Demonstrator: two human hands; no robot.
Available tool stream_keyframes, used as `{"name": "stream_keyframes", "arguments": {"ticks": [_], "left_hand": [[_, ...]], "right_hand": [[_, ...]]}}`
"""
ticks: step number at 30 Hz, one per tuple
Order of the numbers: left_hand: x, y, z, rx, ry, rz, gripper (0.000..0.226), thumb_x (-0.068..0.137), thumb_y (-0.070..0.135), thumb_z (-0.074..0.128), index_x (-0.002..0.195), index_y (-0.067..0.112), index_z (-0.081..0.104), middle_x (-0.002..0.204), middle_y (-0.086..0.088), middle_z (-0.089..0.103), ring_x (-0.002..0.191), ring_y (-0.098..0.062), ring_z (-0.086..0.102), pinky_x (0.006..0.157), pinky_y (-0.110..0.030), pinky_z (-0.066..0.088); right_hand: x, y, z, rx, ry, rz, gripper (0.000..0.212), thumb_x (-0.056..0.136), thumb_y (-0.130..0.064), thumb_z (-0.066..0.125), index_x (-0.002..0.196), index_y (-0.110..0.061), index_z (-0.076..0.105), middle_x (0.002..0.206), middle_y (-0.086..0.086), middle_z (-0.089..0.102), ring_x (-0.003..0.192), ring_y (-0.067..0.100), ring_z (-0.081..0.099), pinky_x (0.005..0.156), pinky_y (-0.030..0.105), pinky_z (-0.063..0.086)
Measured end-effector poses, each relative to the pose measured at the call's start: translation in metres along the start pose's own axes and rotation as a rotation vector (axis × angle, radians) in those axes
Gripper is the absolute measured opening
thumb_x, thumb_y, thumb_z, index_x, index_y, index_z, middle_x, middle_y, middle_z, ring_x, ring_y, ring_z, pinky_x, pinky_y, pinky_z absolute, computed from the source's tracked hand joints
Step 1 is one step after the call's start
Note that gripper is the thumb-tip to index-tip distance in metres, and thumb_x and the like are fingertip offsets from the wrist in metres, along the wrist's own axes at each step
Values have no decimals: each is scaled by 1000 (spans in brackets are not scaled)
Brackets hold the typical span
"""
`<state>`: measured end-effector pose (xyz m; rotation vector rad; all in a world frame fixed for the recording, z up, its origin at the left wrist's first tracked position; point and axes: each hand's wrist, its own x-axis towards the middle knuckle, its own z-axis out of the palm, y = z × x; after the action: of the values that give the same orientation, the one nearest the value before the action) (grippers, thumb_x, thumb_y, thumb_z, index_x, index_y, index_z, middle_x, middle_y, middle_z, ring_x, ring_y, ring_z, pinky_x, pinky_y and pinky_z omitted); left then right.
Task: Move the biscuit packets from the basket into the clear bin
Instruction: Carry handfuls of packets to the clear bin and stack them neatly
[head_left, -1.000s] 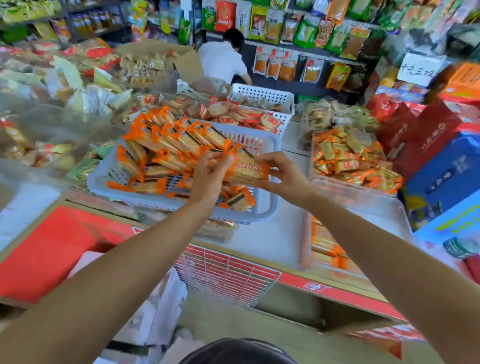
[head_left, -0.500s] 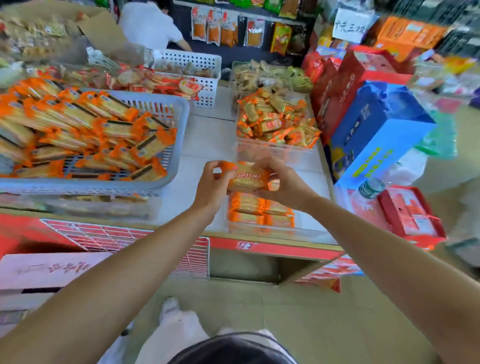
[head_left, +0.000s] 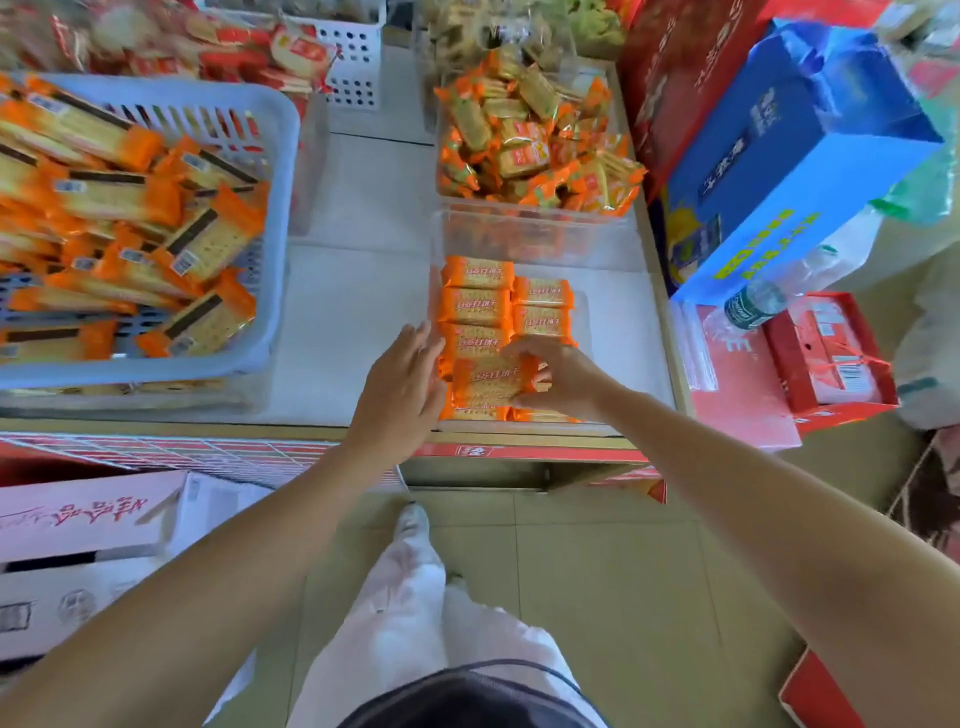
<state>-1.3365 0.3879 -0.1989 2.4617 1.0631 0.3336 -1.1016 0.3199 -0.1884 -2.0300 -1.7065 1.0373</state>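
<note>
Head view: one biscuit packet is pinched at its right end by the right hand, label up, over the near end of the clear bin at the counter's near right corner. Label-up rows are already laid in the bin, so the same orientation is likely being matched. Left hand is flat, fingers straight, nothing held, at the bin's left wall, probably as a guide. Basket at the near left edge is heaped with packets.
</note>
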Motion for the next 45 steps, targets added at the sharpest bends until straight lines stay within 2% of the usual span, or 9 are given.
{"name": "stream_keyframes", "arguments": {"ticks": [5,8,17,25,30,33,38,41,45], "left_hand": [[4,-21,26,63,-106,38,66,98,45,11,153,8,16,162,-5,4,149,-23,6,120,-41,15],[3,-24,30,23,-105,46,63,99,41,15,152,6,15,162,-6,3,149,-24,8,119,-43,18],[3,-28,35,-14,-73,72,60,101,35,21,152,4,16,162,-8,7,149,-22,8,119,-43,19],[1,-27,36,18,-73,45,61,100,39,15,153,8,14,162,-5,4,149,-23,7,119,-44,19],[2,-23,28,97,-103,29,67,96,46,6,153,11,14,162,-4,5,149,-25,8,119,-43,17],[0,-14,14,110,-93,28,69,95,47,6,151,11,23,159,-8,21,146,-27,20,118,-45,23],[-22,5,-29,42,110,134,48,92,28,26,122,10,59,117,-9,58,108,-25,54,89,-43,50],[-43,6,-59,41,290,199,33,90,17,37,104,10,66,96,-7,57,88,-24,54,75,-38,47],[-72,-15,-108,68,520,160,23,87,8,43,90,7,65,85,-10,56,79,-24,50,69,-38,40]], "right_hand": [[24,9,16,-117,-64,21,62,76,-19,79,130,-30,50,130,1,52,110,19,50,93,36,49],[30,12,27,-143,-82,13,63,74,-15,79,129,-24,51,132,4,53,114,24,53,94,42,48],[39,18,38,-165,-15,64,61,70,-15,83,124,-19,54,128,8,49,111,26,51,94,40,49],[39,13,41,-224,-8,74,65,70,-30,84,125,-25,50,128,2,49,113,23,49,90,37,48],[24,4,25,-187,102,68,42,82,-34,74,121,-25,62,123,-4,62,107,15,58,87,34,51],[18,-11,16,-88,261,-9,23,89,-25,66,111,-19,69,108,-4,69,93,6,61,81,31,53],[15,-64,4,56,397,-124,15,92,-18,59,101,-19,71,89,-10,70,78,-3,61,68,20,48],[17,-113,5,147,393,-219,13,93,-13,57,97,-13,70,78,-5,68,69,-5,62,63,13,44],[26,-184,20,232,340,-399,15,94,-7,54,94,-13,68,71,-2,68,62,-8,63,61,11,47]]}}
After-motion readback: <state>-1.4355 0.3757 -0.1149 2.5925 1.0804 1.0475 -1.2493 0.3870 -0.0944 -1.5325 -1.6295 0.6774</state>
